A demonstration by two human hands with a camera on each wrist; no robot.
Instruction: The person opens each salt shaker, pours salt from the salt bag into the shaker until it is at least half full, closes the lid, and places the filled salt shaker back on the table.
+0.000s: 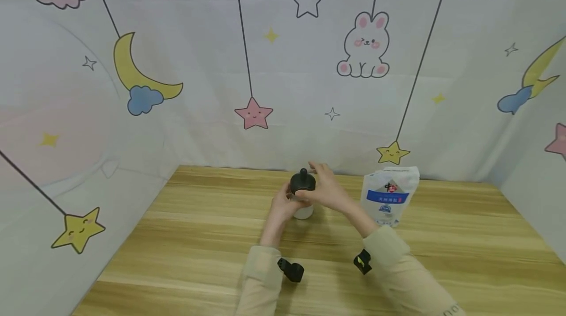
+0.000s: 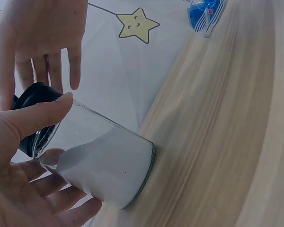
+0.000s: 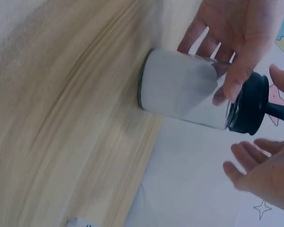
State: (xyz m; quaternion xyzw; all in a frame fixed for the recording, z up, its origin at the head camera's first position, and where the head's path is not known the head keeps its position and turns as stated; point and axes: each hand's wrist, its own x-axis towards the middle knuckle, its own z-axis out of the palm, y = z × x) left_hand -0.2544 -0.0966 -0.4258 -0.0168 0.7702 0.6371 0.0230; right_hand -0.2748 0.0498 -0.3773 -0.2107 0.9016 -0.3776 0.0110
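Observation:
A clear glass jar (image 2: 104, 156) stands on the table, partly filled with a white substance. Its black lid (image 3: 250, 104) has an upright knob on top. My left hand (image 1: 283, 204) grips the jar just below the lid, thumb on one side and fingers round the other. Around the lid, my right hand (image 1: 326, 190) is spread with its fingers apart. In the right wrist view that hand's fingers (image 3: 248, 161) stand clear of the lid; whether its thumb touches the lid I cannot tell.
To the right of the jar stands a white and blue pouch (image 1: 389, 195). Small black devices sit at both wrists. The wooden table (image 1: 199, 237) ends at a white printed curtain (image 1: 212, 144) behind and at the sides.

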